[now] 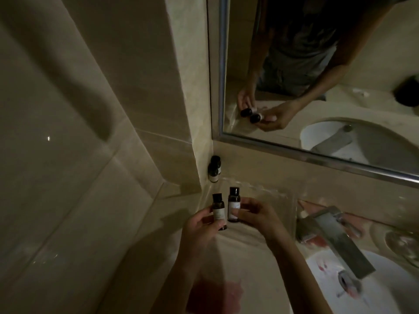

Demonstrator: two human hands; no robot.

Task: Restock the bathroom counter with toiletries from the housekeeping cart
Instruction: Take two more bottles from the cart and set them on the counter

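Left hand [200, 223] is closest to me, pinching a small dark toiletry bottle [218, 210]. Right hand [256, 217] grips a second bottle [233, 205] just beside it, both upright over the tabletop [240, 250]. I'd set them down flat one at a time, labels out, lined up with the corner bottles [215, 168] standing beyond them under the mirror [294, 152]. It's dim, so can't tell if the bases are touching down.

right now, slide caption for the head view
Left hand grips left bottle, right hand pinches right bottle, beside the sink.
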